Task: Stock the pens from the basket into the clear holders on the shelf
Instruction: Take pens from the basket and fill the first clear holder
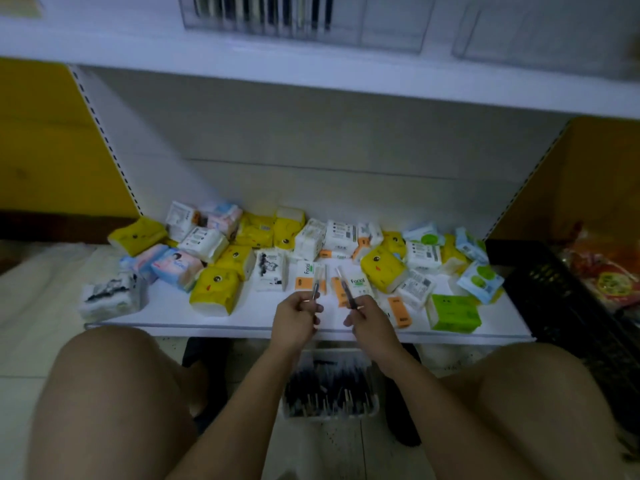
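Bare knees (pixel 114 393) frame the bottom of the view, and down on the floor between them sits the white basket (pixel 330 414), packed with dark pens (pixel 325 382). Just above it, both hands are up over the front edge of the lower shelf (pixel 166 306). The left hand (pixel 294 318) has its fingers curled round one pen (pixel 317 284), tip pointing up and away. The right hand (pixel 372 320) grips a second pen (pixel 344 289) the same way, leaning slightly left. The two pens stand close together but apart. Behind them, tissue packs (pixel 214 289) in yellow, white, blue and green lie scattered across that shelf. Up top, on the upper shelf (pixel 311 74), a clear holder (pixel 304 19) shows dark pens standing inside, with another clear holder (pixel 536 32) to its right. A black crate (pixel 540 289) sits at the right edge.
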